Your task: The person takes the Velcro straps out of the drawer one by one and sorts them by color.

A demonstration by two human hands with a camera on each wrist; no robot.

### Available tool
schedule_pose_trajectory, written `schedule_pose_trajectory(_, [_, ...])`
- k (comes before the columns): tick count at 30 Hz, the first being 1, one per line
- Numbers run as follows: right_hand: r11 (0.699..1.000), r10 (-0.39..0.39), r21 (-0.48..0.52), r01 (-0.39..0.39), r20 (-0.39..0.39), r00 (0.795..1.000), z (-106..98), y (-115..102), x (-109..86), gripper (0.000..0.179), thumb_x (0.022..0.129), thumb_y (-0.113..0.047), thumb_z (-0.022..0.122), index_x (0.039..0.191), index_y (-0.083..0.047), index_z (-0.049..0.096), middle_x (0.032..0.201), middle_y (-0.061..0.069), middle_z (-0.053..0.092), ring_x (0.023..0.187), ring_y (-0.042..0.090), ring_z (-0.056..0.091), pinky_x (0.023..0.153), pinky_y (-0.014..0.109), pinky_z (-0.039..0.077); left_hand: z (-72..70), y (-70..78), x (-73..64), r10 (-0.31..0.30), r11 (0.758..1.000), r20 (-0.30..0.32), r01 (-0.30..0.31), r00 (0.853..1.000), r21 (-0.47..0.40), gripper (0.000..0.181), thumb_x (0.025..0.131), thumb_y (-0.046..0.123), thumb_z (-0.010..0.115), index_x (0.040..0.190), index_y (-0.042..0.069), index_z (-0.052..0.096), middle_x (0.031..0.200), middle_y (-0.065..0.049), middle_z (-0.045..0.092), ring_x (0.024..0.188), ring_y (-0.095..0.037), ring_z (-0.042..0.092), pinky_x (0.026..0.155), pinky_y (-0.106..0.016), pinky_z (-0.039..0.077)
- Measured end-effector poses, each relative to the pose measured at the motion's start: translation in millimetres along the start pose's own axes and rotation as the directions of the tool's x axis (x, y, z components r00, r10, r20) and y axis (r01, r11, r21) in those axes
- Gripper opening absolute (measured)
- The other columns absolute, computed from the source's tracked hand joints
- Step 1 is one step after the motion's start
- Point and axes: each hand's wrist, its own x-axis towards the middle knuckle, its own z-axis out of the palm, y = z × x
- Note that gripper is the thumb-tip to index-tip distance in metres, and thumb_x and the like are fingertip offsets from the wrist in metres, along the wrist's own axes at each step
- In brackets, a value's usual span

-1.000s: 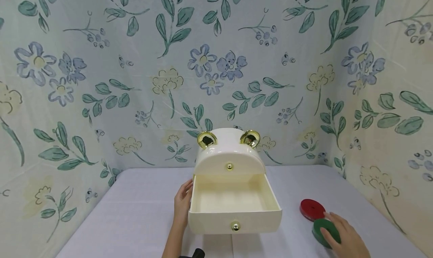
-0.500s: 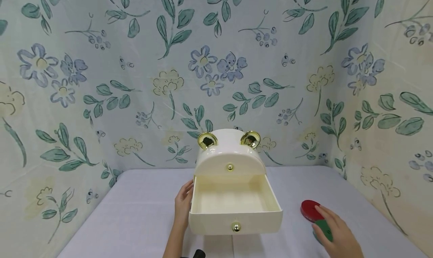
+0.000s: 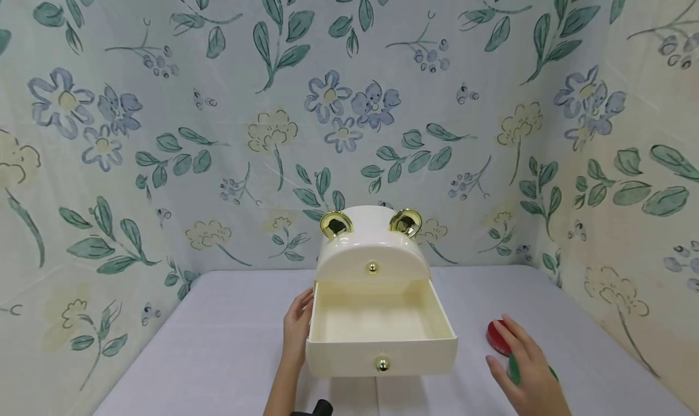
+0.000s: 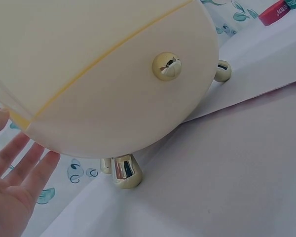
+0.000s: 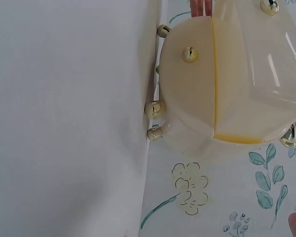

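Observation:
A cream drawer box [image 3: 372, 255] with two gold-rimmed round eyes stands on the table, its lower drawer [image 3: 382, 356] pulled out and its inside bare. My left hand [image 3: 297, 328] rests along the box's left side, and the left wrist view shows its fingers [image 4: 42, 170] straight beside the drawer's edge. On the right, my right hand [image 3: 526, 367] reaches over two flat round pieces with its fingers spread. Its fingertips overlap the red disc [image 3: 496, 338], while the palm covers most of the green disc [image 3: 513, 370]. Pale lettering marks the red disc's side [image 4: 274, 14].
A gold knob [image 3: 382, 363] sticks out from the drawer front, and a smaller knob [image 3: 372, 267] sits above. Gold feet [image 4: 126, 173] hold the box off the white tablecloth [image 3: 235, 325]. Floral cloth [image 3: 218, 131] hangs behind and at both sides. A black object [image 3: 322, 407] shows at the bottom edge.
My right hand has moved left and forward, from beside the green disc to over both discs, hiding more of them. The left hand and the box have stayed in place.

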Motion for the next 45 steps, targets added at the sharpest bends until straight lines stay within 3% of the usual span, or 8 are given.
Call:
schedule_pose_trajectory(5, [0.990,-0.138,0.003,0.139,-0.052,0.989,1.5,-14.4,-0.6,0.071,0.067,-0.023,0.078,0.129,-0.009,0.046,0.135,0.012,0.042,0.113,0.025,0.041,0.073,0.054,0.050,-0.1,0.0,0.6,0.005,1.000,0.002,-0.005,1.000,-0.007,0.040,0.093,0.027,0.051,0.129,0.010,0.049,0.129,-0.013,0.050,0.112,-0.023,0.053,0.082,-0.029,0.053])
schedule_pose_trajectory(10, [0.944,-0.325,0.010,0.329,-0.122,0.938,9.9,-23.2,-2.1,0.064,0.086,-0.058,0.044,0.128,-0.010,0.050,0.136,0.008,0.045,0.128,-0.003,0.028,0.076,0.025,0.054,-0.1,-0.3,0.7,0.007,1.000,-0.007,-0.007,1.000,-0.001,0.039,0.093,0.027,0.051,0.128,0.010,0.049,0.129,-0.013,0.051,0.113,-0.026,0.052,0.083,-0.030,0.052])
schedule_pose_trajectory(14, [0.894,-0.443,-0.005,0.448,-0.153,0.883,17.0,-28.6,-4.9,0.063,0.090,-0.058,0.029,0.125,-0.011,0.053,0.136,0.006,0.046,0.133,-0.003,0.022,0.103,0.008,0.024,0.1,0.0,0.1,0.009,1.000,-0.006,-0.009,1.000,0.004,0.039,0.093,0.026,0.051,0.128,0.010,0.049,0.128,-0.013,0.051,0.114,-0.026,0.052,0.083,-0.029,0.052])
schedule_pose_trajectory(16, [0.869,-0.492,-0.019,0.494,-0.137,0.860,19.9,-31.9,-6.8,0.060,0.091,-0.056,0.029,0.126,-0.012,0.051,0.138,0.004,0.044,0.135,0.001,0.021,0.110,0.011,0.010,0.2,-0.3,0.0,0.010,1.000,-0.001,-0.010,1.000,0.002,0.038,0.093,0.025,0.050,0.128,0.009,0.049,0.129,-0.013,0.051,0.115,-0.026,0.051,0.083,-0.028,0.052])
schedule_pose_trajectory(20, [0.822,-0.569,-0.041,0.568,-0.091,0.817,24.6,-37.5,-9.0,0.059,0.093,-0.055,0.028,0.131,-0.015,0.047,0.143,0.001,0.039,0.138,0.009,0.020,0.116,0.023,0.004,0.1,-0.3,0.1,0.010,1.000,0.001,-0.010,1.000,-0.004,0.038,0.093,0.025,0.050,0.128,0.009,0.049,0.129,-0.013,0.051,0.115,-0.026,0.051,0.082,-0.027,0.052])
schedule_pose_trajectory(32, [0.731,-0.679,-0.074,0.679,0.029,0.734,26.6,-48.1,-9.4,0.057,0.093,-0.053,0.031,0.135,-0.016,0.043,0.143,-0.004,0.038,0.137,0.009,0.021,0.116,0.022,0.005,0.3,-0.9,3.3,-0.002,1.000,-0.003,0.002,1.000,-0.008,0.040,0.092,0.028,0.052,0.128,0.010,0.049,0.128,-0.014,0.051,0.114,-0.025,0.052,0.084,-0.033,0.052])
schedule_pose_trajectory(40, [0.720,-0.676,-0.086,0.689,0.139,0.724,25.4,-55.1,-11.0,0.072,0.077,-0.050,0.063,0.138,-0.020,0.039,0.146,-0.008,0.034,0.139,0.005,0.013,0.114,0.018,0.000,0.1,-0.9,2.5,-0.001,1.000,-0.008,0.001,1.000,-0.017,0.040,0.092,0.028,0.053,0.127,0.009,0.050,0.128,-0.014,0.052,0.112,-0.024,0.054,0.083,-0.033,0.053])
schedule_pose_trajectory(45, [0.713,-0.679,-0.090,0.696,0.163,0.716,27.4,-58.0,-12.3,0.078,0.073,-0.049,0.067,0.139,-0.022,0.037,0.148,-0.011,0.030,0.139,0.004,0.012,0.114,0.018,-0.002,-0.1,0.4,2.2,0.006,1.000,-0.011,-0.006,1.000,-0.008,0.039,0.092,0.026,0.052,0.127,0.007,0.050,0.127,-0.016,0.052,0.110,-0.023,0.055,0.081,-0.033,0.053])
